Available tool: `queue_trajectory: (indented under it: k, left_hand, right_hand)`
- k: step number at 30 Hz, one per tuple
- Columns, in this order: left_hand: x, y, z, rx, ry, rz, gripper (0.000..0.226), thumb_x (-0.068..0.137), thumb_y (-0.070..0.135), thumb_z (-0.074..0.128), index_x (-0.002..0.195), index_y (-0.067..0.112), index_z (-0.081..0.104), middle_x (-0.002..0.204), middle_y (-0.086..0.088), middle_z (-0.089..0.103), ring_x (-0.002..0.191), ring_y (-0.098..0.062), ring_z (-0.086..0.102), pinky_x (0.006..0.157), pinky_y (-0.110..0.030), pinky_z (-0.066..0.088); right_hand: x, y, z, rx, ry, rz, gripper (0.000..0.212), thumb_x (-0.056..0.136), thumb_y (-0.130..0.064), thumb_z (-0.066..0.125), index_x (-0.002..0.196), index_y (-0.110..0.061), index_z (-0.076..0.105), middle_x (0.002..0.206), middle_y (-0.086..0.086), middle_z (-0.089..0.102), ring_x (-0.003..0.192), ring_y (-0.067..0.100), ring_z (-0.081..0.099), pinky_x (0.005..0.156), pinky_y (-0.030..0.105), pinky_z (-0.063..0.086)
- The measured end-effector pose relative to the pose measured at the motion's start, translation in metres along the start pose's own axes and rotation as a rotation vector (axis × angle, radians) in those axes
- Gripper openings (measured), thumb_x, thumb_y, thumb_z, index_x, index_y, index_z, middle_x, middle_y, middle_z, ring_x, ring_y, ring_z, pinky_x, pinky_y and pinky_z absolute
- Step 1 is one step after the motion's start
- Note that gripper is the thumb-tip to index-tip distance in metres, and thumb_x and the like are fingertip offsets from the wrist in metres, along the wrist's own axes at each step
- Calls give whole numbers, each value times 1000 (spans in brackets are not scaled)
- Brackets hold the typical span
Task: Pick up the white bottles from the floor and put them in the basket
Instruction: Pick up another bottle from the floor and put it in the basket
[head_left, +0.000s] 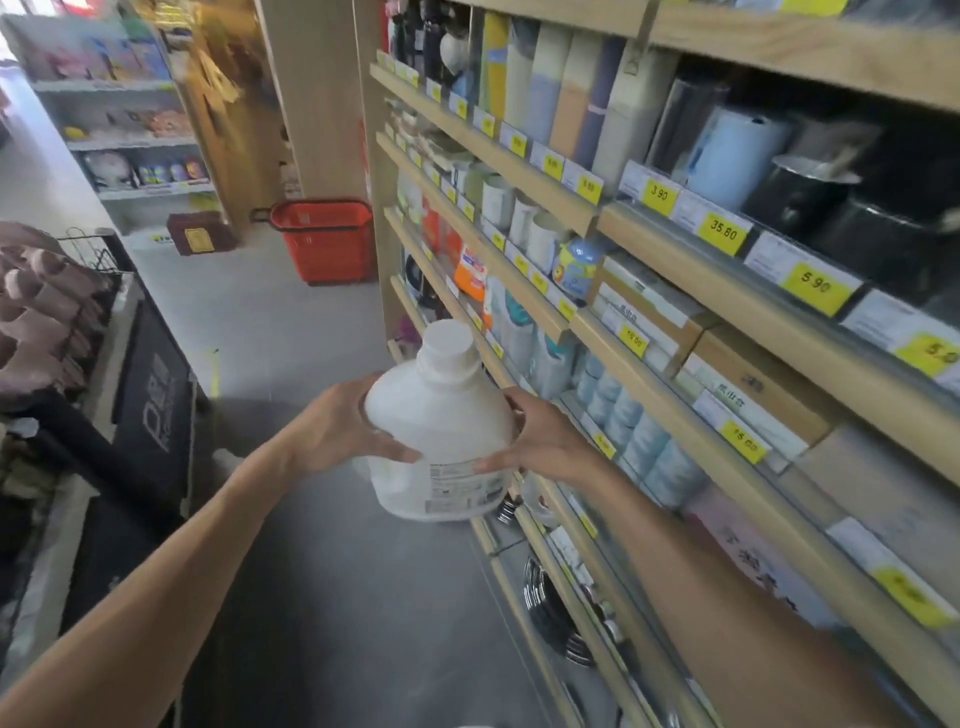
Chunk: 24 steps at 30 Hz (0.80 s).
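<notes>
Carrying step: left hand (343, 426) and right hand (540, 441) hold the white bottle (441, 431) aloft, fingers (493, 464) curled round its sides. Next, I judge, walk to the basket (324, 241) well ahead and lower it in.

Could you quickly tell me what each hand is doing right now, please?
Left hand: holding the white bottle, thumb across its front.
Right hand: holding the same bottle from the opposite side.
</notes>
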<state>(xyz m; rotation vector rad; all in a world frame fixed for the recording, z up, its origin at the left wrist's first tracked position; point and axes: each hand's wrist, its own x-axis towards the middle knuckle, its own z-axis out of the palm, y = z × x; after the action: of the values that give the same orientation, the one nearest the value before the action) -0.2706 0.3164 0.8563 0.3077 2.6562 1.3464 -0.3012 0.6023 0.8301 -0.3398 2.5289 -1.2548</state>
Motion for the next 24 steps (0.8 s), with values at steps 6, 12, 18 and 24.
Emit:
queue_trajectory:
  k: [6, 12, 18, 24]
  left_hand:
    - [19, 3, 0, 8, -138, 121, 73, 60, 18, 98, 121, 40, 63, 109, 21, 74, 100, 6, 67, 84, -9, 51]
    - [34, 20, 9, 48, -326, 243, 88, 44, 52, 96, 123, 42, 61, 113, 20, 71, 107, -2, 65, 96, -32, 52]
    - [26, 60, 47, 54, -502, 406, 85, 52, 34, 100, 127, 33, 61, 111, 21, 69, 103, -1, 63, 84, -18, 47]
    - [4, 110, 102, 28, -684, 530, 95, 38, 56, 93, 126, 36, 61, 116, 18, 70, 110, -1, 63, 92, -28, 50]
  right_hand:
    - [-34, 1, 7, -27, 178, 93, 99, 48, -47, 100, 135, -32, 56, 126, -13, 67, 113, 12, 65, 99, 44, 57]
    - [-93, -1, 23, 23, 406, 214, 95, 54, -40, 104, 135, -29, 56, 125, -15, 67, 112, 10, 65, 93, 31, 55]
    - [-175, -5, 33, 73, 602, 323, 89, 54, -33, 103, 129, -32, 56, 121, -17, 65, 112, 10, 63, 94, 30, 53]
    - [-271, -1, 38, 88, 778, 436, 88, 59, -27, 103, 135, -23, 59, 124, -13, 67, 112, 8, 62, 95, 26, 52]
